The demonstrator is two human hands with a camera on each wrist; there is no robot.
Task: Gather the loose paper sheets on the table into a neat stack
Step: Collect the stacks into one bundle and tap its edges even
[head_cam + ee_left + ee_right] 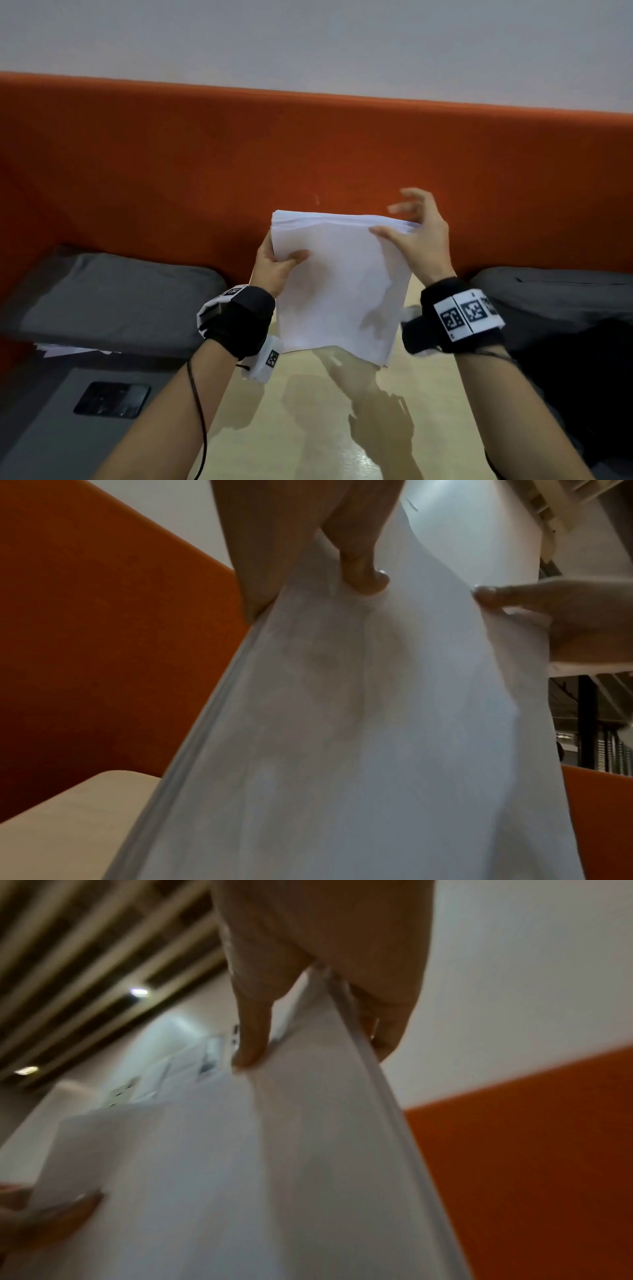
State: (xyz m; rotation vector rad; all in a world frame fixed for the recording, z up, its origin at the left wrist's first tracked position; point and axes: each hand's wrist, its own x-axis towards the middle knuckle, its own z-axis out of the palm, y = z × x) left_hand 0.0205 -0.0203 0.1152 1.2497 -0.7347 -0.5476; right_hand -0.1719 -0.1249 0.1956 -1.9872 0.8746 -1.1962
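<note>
A stack of white paper sheets (pixel 342 281) stands nearly upright in the air above the pale wooden table (pixel 308 428). My left hand (pixel 277 263) grips its left edge, thumb on the front face and fingers behind. At the upper right corner my right hand (pixel 418 236) holds the stack, thumb flat on the front and fingers splayed behind the top edge. The left wrist view shows the stack (pixel 342 723) from below, with my left thumb (pixel 363 580) pressing it. The right wrist view shows the stack (pixel 257 1177) wedged between my right hand's (pixel 308 947) thumb and fingers.
An orange padded bench back (pixel 239 154) runs behind the table. Grey cushions lie at the left (pixel 120 294) and right (pixel 548 291). A black phone (pixel 111 399) rests on a grey surface at lower left, with white paper (pixel 68 349) showing just above it.
</note>
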